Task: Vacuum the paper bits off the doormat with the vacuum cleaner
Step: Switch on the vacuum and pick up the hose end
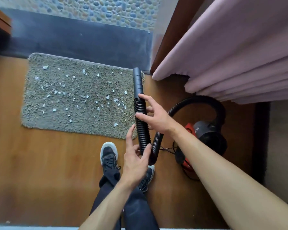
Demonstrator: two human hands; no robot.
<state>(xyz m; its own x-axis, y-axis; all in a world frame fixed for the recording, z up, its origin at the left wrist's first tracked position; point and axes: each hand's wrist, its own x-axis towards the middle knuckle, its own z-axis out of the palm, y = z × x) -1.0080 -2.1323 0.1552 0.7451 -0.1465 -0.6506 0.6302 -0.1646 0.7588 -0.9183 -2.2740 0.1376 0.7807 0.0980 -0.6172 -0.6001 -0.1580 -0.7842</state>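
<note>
A grey shaggy doormat [76, 113] lies on the wooden floor, strewn with several white paper bits [83, 98]. A black ribbed vacuum hose [140, 128] rises in front of me, its smooth nozzle [138, 80] pointing up over the mat's right edge. My right hand [154, 117] holds the hose near the nozzle, thumb and index finger across it. My left hand [135, 161] grips the hose lower down at its bend. The hose loops right to the black and red vacuum cleaner [208, 136] on the floor.
A pink curtain [231, 63] hangs at the right, close above the vacuum. A dark threshold [83, 40] and pebble ground lie beyond the mat. My shoes [109, 156] stand just below the mat. A cable [188, 171] trails beside the vacuum.
</note>
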